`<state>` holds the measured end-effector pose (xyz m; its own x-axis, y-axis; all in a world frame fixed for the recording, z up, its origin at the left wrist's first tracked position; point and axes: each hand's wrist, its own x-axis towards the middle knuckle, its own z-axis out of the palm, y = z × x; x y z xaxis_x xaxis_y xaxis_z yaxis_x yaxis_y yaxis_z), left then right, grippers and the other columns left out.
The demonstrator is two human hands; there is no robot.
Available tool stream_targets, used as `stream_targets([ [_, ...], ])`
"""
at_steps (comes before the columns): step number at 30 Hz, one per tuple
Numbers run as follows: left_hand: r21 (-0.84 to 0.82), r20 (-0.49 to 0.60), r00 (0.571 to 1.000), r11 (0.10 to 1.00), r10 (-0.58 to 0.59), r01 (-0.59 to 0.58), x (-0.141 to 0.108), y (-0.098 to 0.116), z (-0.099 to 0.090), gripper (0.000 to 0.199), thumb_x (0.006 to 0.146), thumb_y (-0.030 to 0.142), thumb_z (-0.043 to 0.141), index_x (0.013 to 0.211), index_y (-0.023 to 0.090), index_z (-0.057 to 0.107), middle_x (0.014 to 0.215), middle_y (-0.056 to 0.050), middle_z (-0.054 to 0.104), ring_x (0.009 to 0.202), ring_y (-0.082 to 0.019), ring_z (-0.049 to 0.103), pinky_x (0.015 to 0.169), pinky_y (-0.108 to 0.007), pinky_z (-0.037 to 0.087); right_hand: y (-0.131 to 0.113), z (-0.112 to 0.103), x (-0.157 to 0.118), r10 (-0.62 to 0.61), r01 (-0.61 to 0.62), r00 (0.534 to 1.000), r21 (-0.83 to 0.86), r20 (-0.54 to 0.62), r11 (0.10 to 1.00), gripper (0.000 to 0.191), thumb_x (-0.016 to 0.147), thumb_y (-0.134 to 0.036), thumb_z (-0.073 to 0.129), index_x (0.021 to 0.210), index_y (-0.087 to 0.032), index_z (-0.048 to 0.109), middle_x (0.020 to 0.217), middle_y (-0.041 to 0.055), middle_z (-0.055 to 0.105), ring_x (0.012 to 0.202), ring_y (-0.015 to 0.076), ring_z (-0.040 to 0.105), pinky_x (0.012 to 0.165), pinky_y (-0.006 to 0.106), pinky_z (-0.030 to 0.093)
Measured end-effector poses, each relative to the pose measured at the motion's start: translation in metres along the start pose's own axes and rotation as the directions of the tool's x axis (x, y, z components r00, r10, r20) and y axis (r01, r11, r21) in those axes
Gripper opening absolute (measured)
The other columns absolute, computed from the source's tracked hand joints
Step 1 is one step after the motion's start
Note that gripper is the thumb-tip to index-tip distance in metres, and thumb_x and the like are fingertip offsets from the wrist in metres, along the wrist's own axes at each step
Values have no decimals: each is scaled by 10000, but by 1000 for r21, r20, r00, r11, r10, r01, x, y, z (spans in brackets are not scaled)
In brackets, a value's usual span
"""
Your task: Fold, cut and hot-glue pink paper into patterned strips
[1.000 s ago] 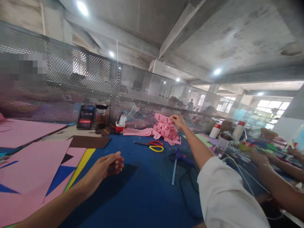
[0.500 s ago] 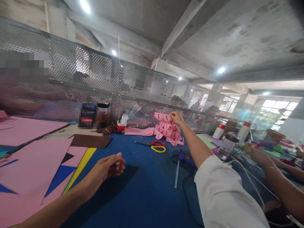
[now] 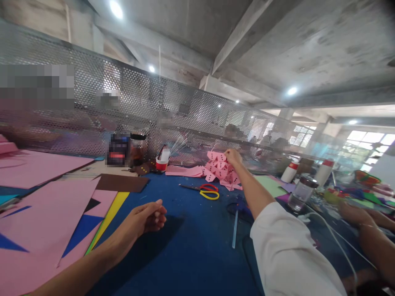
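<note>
My right hand (image 3: 233, 158) reaches to the far side of the blue table, its fingers pinched on a pink paper piece with dark dots (image 3: 216, 156). That piece is at the top of a pile of similar folded pink pieces (image 3: 222, 172). Over the table at centre left, my left hand (image 3: 152, 216) hovers with its fingers curled, and what they hold, if anything, is hidden. Scissors with red and yellow handles (image 3: 210, 191) lie between the hands, in front of the pile. Flat pink strips (image 3: 184, 171) lie just left of the pile.
Large pink sheets (image 3: 40, 213) and a brown sheet (image 3: 121, 183) cover the left. A cup (image 3: 161, 163) stands before the mesh partition (image 3: 132, 94). A glue gun with a stick (image 3: 235, 228), a jar (image 3: 301, 192) and cables are at right, near another person's hands (image 3: 354, 213).
The pink piece in my right hand is lower, now down against the pile. The whole view has shifted slightly, and my left hand keeps nearly the same pose.
</note>
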<state>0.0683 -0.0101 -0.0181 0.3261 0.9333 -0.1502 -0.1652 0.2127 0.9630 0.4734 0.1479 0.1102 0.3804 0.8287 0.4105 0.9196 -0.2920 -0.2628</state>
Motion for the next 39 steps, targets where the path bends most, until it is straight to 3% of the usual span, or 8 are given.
stream_targets([
  [7,14,-35,999,1000,1,0,-1,1,0,474,723,629,756,781,161,713,694,-38,672,665,-184,656,650,-282,519,6,2,-3,20,-21,1000,-56,-12,998,329,977,-351,610,1262,-186,597,1278,96,609,1073,229,637,899,432,557],
  [20,39,-39,999,999,-2,4,-5,5,4,470,715,626,749,767,162,703,698,-34,663,671,-187,653,680,-293,526,-4,-4,-18,-27,26,1000,-63,-15,998,321,979,-350,607,1258,-192,600,1279,95,609,1074,226,637,901,427,557],
  [28,27,-5,1000,1000,9,-9,-7,6,4,456,724,616,752,773,167,689,695,-14,646,682,-172,637,686,-282,512,-12,-23,-27,-71,66,988,-43,-137,997,321,982,-351,602,1258,-187,599,1276,97,610,1067,224,638,900,431,558],
  [32,41,17,1000,999,11,-12,-8,6,3,453,745,606,742,793,159,691,730,-35,673,711,-179,649,706,-287,506,-29,-37,-38,-164,164,961,-17,-223,986,312,982,-359,599,1237,-179,609,1259,95,619,1062,223,638,906,436,551],
  [34,49,56,997,998,43,-46,-10,6,3,435,764,587,731,813,157,693,750,-44,681,723,-181,648,719,-292,500,-41,-41,-49,-240,251,938,12,-249,968,222,1004,-331,537,1119,-188,662,1177,90,665,1059,220,631,927,393,515],
  [39,100,89,990,988,111,-120,-18,11,6,465,821,621,634,799,158,660,756,-39,650,722,-176,626,734,-304,488,-69,-40,-104,-484,524,838,123,-253,843,224,972,-263,494,930,-203,706,995,53,720,933,193,651,837,290,469],
])
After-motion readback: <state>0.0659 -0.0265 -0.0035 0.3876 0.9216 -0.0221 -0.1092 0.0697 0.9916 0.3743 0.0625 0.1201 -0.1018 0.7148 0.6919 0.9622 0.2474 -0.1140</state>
